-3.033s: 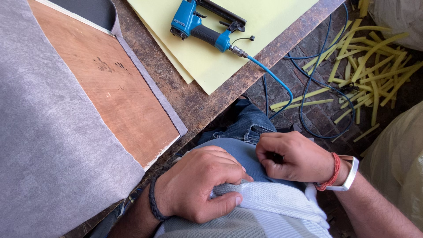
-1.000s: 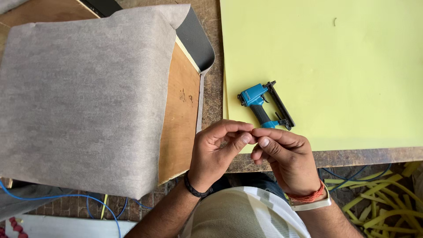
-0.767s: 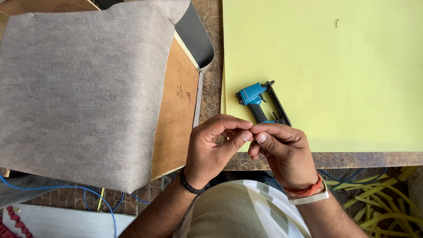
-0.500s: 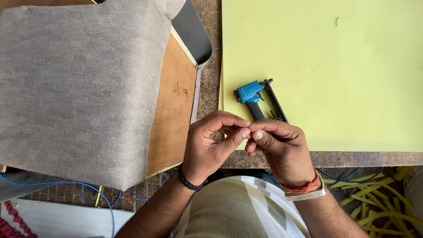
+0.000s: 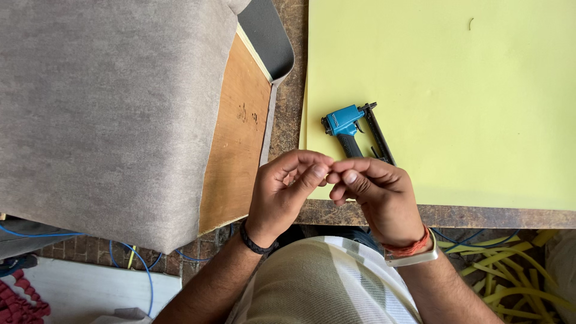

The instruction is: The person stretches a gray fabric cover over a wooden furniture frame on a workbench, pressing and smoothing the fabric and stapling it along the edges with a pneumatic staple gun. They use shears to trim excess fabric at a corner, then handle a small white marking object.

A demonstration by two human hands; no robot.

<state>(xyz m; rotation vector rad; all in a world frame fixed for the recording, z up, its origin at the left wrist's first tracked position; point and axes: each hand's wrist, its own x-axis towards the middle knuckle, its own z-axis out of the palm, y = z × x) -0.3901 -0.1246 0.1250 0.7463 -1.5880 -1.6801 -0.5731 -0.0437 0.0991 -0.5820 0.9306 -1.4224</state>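
item: something tiny pinched between your left hand [image 5: 282, 195] and right hand [image 5: 375, 195], over the worktop [image 5: 360, 215] edge; too small to identify; both grips closed fingertip to fingertip; likely light, easily dropped; pinch firmly; blue staple gun [image 5: 354, 133] just beyond.

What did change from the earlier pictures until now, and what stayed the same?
Three seconds ago both hands were down at the person's lap. Now the left hand and right hand are raised over the table edge, fingertips meeting, perhaps pinching something too small to see. The blue staple gun stays untouched on the yellow sheet.
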